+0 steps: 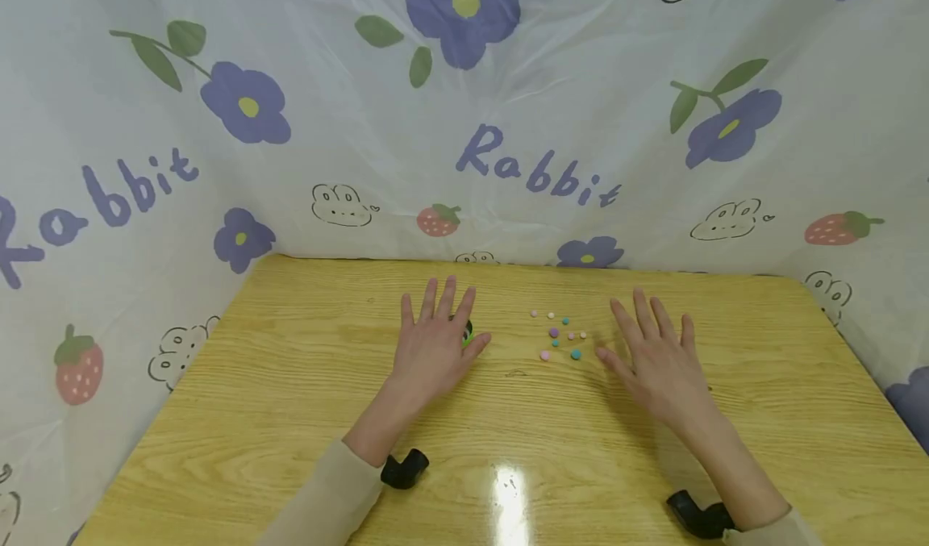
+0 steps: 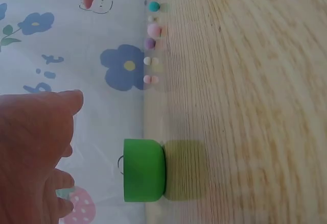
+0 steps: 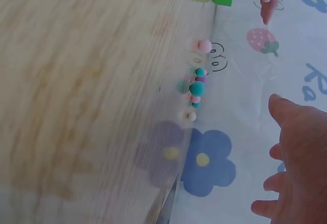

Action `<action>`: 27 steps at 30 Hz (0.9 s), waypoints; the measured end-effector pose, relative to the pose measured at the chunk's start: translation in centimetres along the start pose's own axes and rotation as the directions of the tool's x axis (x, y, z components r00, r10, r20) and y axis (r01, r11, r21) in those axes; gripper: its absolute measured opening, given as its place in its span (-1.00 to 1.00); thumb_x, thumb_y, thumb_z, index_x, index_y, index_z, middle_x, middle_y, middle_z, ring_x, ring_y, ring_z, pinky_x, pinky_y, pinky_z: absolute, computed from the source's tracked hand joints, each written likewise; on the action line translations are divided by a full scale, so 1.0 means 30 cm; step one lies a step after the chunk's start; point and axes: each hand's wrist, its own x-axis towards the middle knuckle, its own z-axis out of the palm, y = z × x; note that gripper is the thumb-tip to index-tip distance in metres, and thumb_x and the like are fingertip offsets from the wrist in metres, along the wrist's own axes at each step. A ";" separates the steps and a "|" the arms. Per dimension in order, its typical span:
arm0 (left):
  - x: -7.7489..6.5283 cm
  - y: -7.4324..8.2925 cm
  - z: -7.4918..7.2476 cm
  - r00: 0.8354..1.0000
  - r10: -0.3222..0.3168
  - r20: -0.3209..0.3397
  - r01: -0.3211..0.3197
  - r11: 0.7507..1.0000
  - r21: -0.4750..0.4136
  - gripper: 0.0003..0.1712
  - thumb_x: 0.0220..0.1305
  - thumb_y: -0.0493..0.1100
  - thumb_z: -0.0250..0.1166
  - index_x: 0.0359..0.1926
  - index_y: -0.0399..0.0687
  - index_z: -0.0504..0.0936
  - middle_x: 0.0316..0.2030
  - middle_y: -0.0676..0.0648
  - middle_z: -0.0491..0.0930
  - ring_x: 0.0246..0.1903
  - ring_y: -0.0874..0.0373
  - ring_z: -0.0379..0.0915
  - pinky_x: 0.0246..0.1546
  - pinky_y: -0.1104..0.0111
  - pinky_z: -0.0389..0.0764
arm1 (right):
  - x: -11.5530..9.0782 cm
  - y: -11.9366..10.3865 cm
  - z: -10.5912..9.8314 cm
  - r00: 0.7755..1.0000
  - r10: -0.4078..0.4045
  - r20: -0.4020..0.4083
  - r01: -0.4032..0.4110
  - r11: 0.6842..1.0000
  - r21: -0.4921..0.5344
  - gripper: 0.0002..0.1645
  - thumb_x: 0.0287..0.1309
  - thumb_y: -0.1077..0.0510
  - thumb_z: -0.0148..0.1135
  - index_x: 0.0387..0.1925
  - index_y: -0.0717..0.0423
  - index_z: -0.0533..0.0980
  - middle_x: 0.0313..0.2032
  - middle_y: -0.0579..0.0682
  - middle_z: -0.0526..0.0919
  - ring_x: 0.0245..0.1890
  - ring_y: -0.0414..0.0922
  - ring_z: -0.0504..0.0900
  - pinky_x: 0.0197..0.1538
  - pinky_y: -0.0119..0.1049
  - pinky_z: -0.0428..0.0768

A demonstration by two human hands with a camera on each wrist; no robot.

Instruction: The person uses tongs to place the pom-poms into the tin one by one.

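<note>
My left hand (image 1: pixel 433 351) hovers over the table with its fingers spread, holding nothing. Beneath it stands a small green container (image 2: pixel 144 170), mostly hidden by the hand in the head view. To the right of centre, my right hand (image 1: pixel 662 373) is also held above the wood, fingers apart and grasping nothing. Between the two hands lie several small balls (image 1: pixel 554 332) in pink, white, purple and teal. A thin metallic tool (image 3: pixel 166 208) lies near the right hand; its kind cannot be made out, and the hand covers most of it in the head view.
The wooden table (image 1: pixel 290 417) reaches back to a white curtain (image 1: pixel 385 127) printed with flowers, strawberries and rabbits. Black curved pieces (image 1: pixel 405 469) sit at both wrists. A bright reflection shows on the wood near the front.
</note>
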 end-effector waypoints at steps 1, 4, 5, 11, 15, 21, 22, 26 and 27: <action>0.001 0.000 0.001 1.000 -0.002 0.003 0.002 1.000 -0.002 -0.12 0.51 0.41 -0.06 0.65 0.15 0.02 0.61 -0.15 -0.14 0.59 -0.18 -0.32 0.45 -0.27 -0.24 | -0.003 0.003 -0.002 1.000 0.005 -0.001 -0.005 1.000 0.003 -0.09 0.48 -0.27 0.09 0.59 0.14 0.11 0.57 0.34 -0.06 0.51 0.39 -0.03 0.33 0.55 -0.11; 0.002 -0.003 0.003 1.000 -0.007 0.008 0.008 1.000 -0.004 -0.10 0.49 0.41 -0.01 0.65 0.14 0.03 0.61 -0.16 -0.12 0.58 -0.20 -0.30 0.44 -0.27 -0.21 | -0.013 0.015 -0.006 1.000 0.010 -0.014 -0.010 1.000 0.002 -0.08 0.45 -0.24 0.16 0.58 0.16 0.13 0.55 0.37 0.00 0.48 0.41 0.06 0.31 0.54 0.00; 0.002 -0.005 0.004 1.000 -0.009 0.009 0.009 1.000 -0.008 -0.09 0.49 0.41 0.01 0.65 0.14 0.03 0.61 -0.17 -0.12 0.58 -0.21 -0.30 0.44 -0.27 -0.20 | -0.016 0.019 -0.007 1.000 0.008 -0.021 -0.008 1.000 0.002 -0.07 0.43 -0.22 0.19 0.57 0.17 0.14 0.54 0.38 0.02 0.46 0.41 0.09 0.29 0.53 0.05; -0.001 -0.034 0.016 0.999 -0.034 0.004 0.034 0.998 -0.043 -0.05 0.46 0.39 0.10 0.65 0.08 0.04 0.60 -0.21 -0.05 0.57 -0.23 -0.24 0.43 -0.28 -0.11 | -0.030 0.044 -0.007 0.999 -0.002 -0.047 0.003 1.000 0.013 -0.01 0.35 -0.14 0.33 0.56 0.23 0.13 0.51 0.42 0.08 0.35 0.44 0.27 0.15 0.46 0.35; -0.004 -0.057 0.014 0.999 -0.050 -0.004 0.049 0.994 -0.093 0.00 0.43 0.36 0.18 0.64 0.00 0.04 0.58 -0.26 0.00 0.56 -0.26 -0.19 0.42 -0.29 -0.06 | -0.035 0.070 -0.002 0.999 0.019 -0.040 -0.017 0.998 0.053 0.07 0.33 -0.11 0.37 0.56 0.32 0.05 0.48 0.44 0.12 0.27 0.48 0.34 0.07 0.44 0.44; 0.001 -0.072 0.020 0.998 -0.059 0.016 0.061 0.980 -0.188 0.11 0.35 0.32 0.31 0.63 -0.12 0.00 0.56 -0.31 0.05 0.52 -0.32 -0.07 0.41 -0.29 -0.02 | -0.043 0.136 0.004 0.998 0.056 -0.033 -0.051 0.989 0.138 0.19 0.30 -0.06 0.42 0.57 0.38 -0.11 0.44 0.49 0.17 0.24 0.55 0.32 0.04 0.43 0.45; 0.002 -0.074 0.022 0.998 -0.063 0.019 0.065 0.978 -0.199 0.13 0.34 0.32 0.32 0.63 -0.13 -0.01 0.55 -0.31 0.06 0.52 -0.32 -0.05 0.41 -0.28 -0.01 | -0.044 0.146 0.005 0.998 0.060 -0.030 -0.055 0.988 0.144 0.19 0.31 -0.07 0.41 0.57 0.38 -0.11 0.44 0.49 0.18 0.24 0.55 0.32 0.04 0.44 0.44; 0.005 -0.086 0.036 0.998 -0.065 0.012 0.066 0.967 -0.245 0.18 0.30 0.30 0.38 0.62 -0.20 -0.01 0.51 -0.35 0.14 0.48 -0.33 0.04 0.41 -0.25 0.05 | -0.050 0.180 0.006 0.997 0.076 0.007 -0.077 0.981 0.176 0.21 0.33 -0.15 0.36 0.57 0.41 -0.12 0.44 0.52 0.15 0.27 0.57 0.26 0.10 0.46 0.39; 0.005 -0.089 0.039 0.998 -0.065 0.009 0.065 0.962 -0.264 0.18 0.29 0.29 0.39 0.61 -0.22 -0.01 0.49 -0.37 0.17 0.47 -0.33 0.08 0.41 -0.24 0.07 | -0.051 0.186 0.005 0.996 0.081 0.025 -0.084 0.977 0.197 0.21 0.34 -0.15 0.35 0.56 0.43 -0.14 0.44 0.54 0.14 0.29 0.57 0.24 0.13 0.46 0.36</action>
